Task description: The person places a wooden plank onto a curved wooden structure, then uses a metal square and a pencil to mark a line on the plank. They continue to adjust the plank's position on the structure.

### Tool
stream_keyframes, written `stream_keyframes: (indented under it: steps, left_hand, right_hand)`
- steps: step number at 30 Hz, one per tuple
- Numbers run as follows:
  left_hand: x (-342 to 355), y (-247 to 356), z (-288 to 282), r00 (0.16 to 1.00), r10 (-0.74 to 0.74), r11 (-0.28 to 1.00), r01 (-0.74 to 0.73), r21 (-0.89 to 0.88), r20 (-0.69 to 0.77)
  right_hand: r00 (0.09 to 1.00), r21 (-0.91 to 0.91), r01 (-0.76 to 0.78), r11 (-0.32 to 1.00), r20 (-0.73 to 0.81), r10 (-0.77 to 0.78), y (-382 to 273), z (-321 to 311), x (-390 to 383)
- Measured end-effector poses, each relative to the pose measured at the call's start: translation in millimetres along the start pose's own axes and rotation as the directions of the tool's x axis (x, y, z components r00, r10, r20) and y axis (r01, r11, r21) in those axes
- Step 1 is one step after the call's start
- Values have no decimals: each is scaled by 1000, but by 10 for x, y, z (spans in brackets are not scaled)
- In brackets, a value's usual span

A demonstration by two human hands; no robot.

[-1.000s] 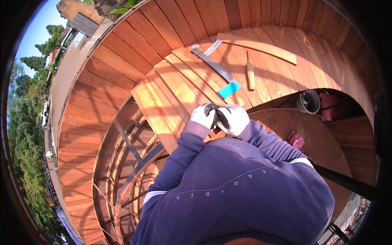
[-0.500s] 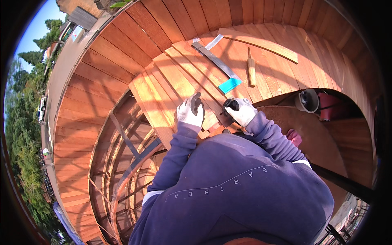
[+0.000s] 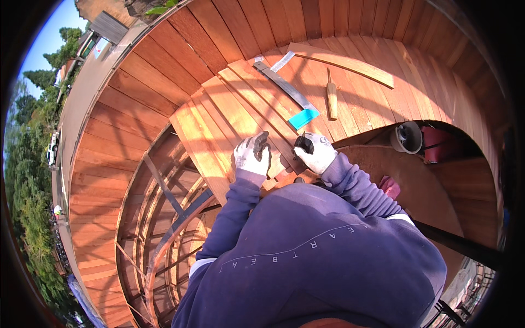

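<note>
— Head view: a second ago we had both gloved hands pressed together around one small dark object. Now they sit apart on the deck boards (image 3: pixel 229 109), so the two-handed fiddling looks finished and we judge the work is shifting to the boards themselves.

— And each grip?

— Our left hand (image 3: pixel 251 156) rests palm-down on a board end, fingers loosely curled, with a dark piece at the fingertips; whether it pinches that or it is just glove coating, we cannot tell. Our right hand (image 3: pixel 313 153) is closed on a small dark object (image 3: pixel 303 144), held above the thumb side of that grip.

— What surrounds them?

— Just beyond the right grip lies a long flat metal ruler (image 3: pixel 284 85) with a turquoise block (image 3: pixel 303 118) at its near end. Past that, a wooden-handled tool (image 3: pixel 331 98) and a thin curved wood strip (image 3: pixel 350 64). The boards are smooth reddish planks fanning in a curve; left of the left grip, open framing (image 3: pixel 164 218) shows bare ribs. The gloves are white knit with dark palms.
</note>
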State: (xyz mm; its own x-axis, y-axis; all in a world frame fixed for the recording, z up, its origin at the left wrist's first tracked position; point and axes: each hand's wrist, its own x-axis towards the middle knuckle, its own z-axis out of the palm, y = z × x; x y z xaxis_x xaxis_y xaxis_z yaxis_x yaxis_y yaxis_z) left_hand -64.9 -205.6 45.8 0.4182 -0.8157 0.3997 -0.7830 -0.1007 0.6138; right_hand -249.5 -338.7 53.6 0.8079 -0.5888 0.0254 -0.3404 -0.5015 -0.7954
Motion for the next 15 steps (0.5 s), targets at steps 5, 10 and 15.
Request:
stream_keyframes:
  steps: [5,10,15]
  left_hand:
    - [-182,6,-163,992,22,1000,-23,-7,-128]
    - [-472,23,-394,983,-127,991,119,-70,-134]
    - [-798,66,-701,932,-290,955,266,-133,-217]
  right_hand:
    - [956,-271,45,961,-267,-120,-36,-317,215]
    - [987,-439,156,885,42,-153,203,-387,473]
    - [956,-390,206,898,277,-100,178,-447,699]
